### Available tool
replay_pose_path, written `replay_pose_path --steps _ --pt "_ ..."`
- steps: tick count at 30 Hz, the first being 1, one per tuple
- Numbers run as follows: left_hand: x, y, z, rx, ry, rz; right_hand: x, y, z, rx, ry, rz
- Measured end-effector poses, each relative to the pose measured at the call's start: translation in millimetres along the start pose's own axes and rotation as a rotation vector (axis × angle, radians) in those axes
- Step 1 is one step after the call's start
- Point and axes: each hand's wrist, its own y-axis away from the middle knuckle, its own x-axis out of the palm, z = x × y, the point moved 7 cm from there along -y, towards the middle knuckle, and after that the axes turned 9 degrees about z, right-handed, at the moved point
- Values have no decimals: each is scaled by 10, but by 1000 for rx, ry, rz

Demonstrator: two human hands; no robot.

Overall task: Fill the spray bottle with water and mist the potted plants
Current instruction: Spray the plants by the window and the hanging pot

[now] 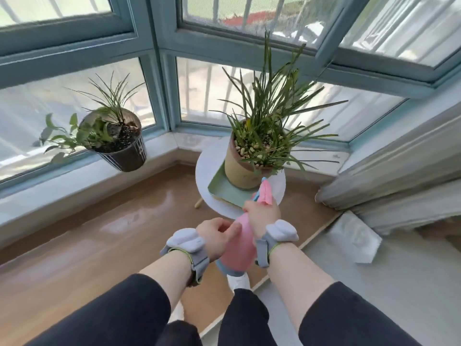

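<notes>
Item: pink spray bottle point(239, 243), smooth rounded plastic body with a blue base band and pink trigger head, held in the air just short of the tan pot point(240, 168), nozzle aimed at its foliage. We judge the bottle filled and misting under way, though no spray shows.

Our right hand point(263, 214) wraps the neck with fingers curled toward the trigger, set to squeeze. Our left hand point(215, 234) rests fingertips against the body's side, we think to steady the aim; whether it actually grips, we cannot tell.

Tan pot: matte cylinder, pebbly topping, long narrow leaves; stands on a pale green tray point(224, 189) on a round white stool point(207, 168), presumably to catch drips.

Dark pot point(127, 156): ribbed, glossy, thin grassy blades; well left of the tan pot, on the window ledge point(74, 181) for light.
</notes>
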Motion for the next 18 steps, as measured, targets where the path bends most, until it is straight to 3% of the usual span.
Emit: replay_pose_path --steps 7,18 --pt "-194 108 -4 65 -34 24 67 170 216 -59 175 -42" --pt "-554 23 -208 56 -119 15 96 113 441 7 -65 -56"
